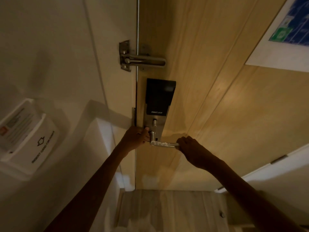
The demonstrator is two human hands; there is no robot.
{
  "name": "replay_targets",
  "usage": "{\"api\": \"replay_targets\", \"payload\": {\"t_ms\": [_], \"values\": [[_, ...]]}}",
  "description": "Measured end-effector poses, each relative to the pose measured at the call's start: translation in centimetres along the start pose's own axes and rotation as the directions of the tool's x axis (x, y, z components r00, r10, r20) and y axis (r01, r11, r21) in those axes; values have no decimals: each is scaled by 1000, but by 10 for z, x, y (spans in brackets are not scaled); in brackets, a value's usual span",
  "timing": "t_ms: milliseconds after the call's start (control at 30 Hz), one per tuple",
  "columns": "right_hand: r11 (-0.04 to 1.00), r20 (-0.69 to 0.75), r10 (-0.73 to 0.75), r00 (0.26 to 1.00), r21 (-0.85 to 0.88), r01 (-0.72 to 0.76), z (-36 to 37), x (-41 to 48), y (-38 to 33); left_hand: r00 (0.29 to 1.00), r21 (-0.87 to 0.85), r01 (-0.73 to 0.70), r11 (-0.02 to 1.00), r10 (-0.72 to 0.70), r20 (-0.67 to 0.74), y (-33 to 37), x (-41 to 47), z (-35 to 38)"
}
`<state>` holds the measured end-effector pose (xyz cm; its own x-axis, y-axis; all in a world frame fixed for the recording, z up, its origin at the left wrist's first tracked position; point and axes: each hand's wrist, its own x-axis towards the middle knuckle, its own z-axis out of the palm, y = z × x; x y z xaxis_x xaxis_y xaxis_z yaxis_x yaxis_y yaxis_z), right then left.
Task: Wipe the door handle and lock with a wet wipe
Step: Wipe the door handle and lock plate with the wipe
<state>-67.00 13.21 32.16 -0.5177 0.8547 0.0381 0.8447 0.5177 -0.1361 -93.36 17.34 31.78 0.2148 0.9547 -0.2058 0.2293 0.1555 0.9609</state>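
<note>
Door handle [164, 144]: silver lever, horizontal, at the bottom end of the lock [157, 108] plate, free end pointing away from the door edge. Looks shiny/wet along its length, but no wipe is visible as a separate item, so can't tell where it is.

Right hand [189, 147]: fingers curled together around the handle's free end, fist-like. Anything inside the grip is hidden.

Left hand [137, 136]: at the handle's pivot end, against the lower corner of the lock plate on the door-edge side. Fingers bent and close together, thumb tip touching the plate. Can't tell if it pinches anything.

Lock: tall metal plate with a black upper cover, white text "SMART LOCK" at the cover's lower edge. Small thumb-turn knob [154, 123] just below that text, above the handle.

Above the lock: metal swing-bar guard [142, 59] bridging frame and door [209, 97], bar lying across onto the door. Door is light wood grain.

Far side of the door from the lock, up high: posted sheet [287, 25], blue plan with a green sign; text too small to read.

On the wall on the frame side of the lock: white card-holder box [31, 139], arrow symbol, print reads roughly "INSERT CARD FOR POWER", blurred. A leaflet with a small red mark sits in it; unreadable.

Below the handle: pale plank floor [167, 210].
</note>
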Motion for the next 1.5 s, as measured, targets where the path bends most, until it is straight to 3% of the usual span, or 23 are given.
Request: {"api": "replay_targets", "payload": {"t_ms": [167, 333, 467, 667, 900, 1067, 1200, 1500], "values": [[999, -2, -31, 1000, -25, 31, 3, 8, -13, 1000, 72, -23, 997, 24, -8, 7, -3, 1], [990, 61, 70, 996, 120, -77, -2, -1, -1, 999, 125, -41, 991, 41, 1, 10, -4, -2], [999, 5, 15, 1000, 51, -15, -1, 4, -12, 999, 170, -37, 985, 39, -10, 15, -6, -4], [991, 86, 60, 994, 118, -70, -8, 1, -6, 1000, 168, -20, 986, 22, -12, 18, -8, -3], [1000, 12, -6, 1000, 7, 6, -4, 7, -19, 1000, 158, -1, 987, 1, 2, 20, -10, -1], [996, 42, 65, 997, 55, -68, -10, -6, -3, 1000, 109, 12, 994, -13, 11, 24, -11, 1], [1000, 34, 27, 999, 13, -27, -8, 2, -12, 1000, 95, 6, 995, -9, 22, 25, -10, 1], [911, -37, 153, 987, 393, -127, 4, -19, 11, 1000, 101, -17, 995, 17, 8, 22, -10, -13]]}}
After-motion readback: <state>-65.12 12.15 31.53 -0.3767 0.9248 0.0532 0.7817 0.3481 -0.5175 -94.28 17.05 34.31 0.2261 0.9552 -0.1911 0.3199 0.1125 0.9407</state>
